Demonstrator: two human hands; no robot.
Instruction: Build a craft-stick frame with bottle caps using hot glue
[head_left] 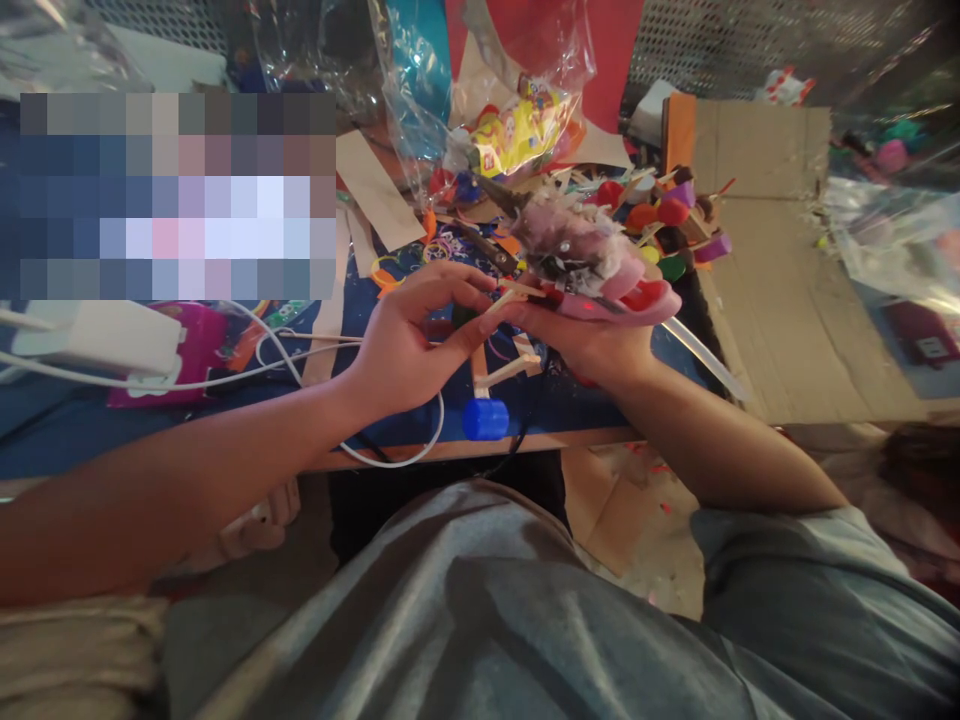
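Observation:
My left hand [409,340] has its thumb and fingers pinched on a small pale wooden stick [510,298] at the side of a pink thing. That pink thing [637,300] looks like a toy clog, with grey, matted fluff [574,240] and dark bits on top. It rests in my right hand [592,345], whose thumb reaches toward the same stick; the other right fingers are mostly hidden beneath. Below my hands, a blue bottle cap [486,418] sits at the end of a small frame of wooden sticks [510,372]. Scissors [499,255] lie just beyond my left fingers.
A blue-topped table holds colourful caps [671,210], rubber bands [442,245] and plastic bags [420,80]. Cardboard [787,300] covers the right side. A white charger [97,345] and its cable [225,378] lie left. Someone's hand [259,520] shows below the table edge.

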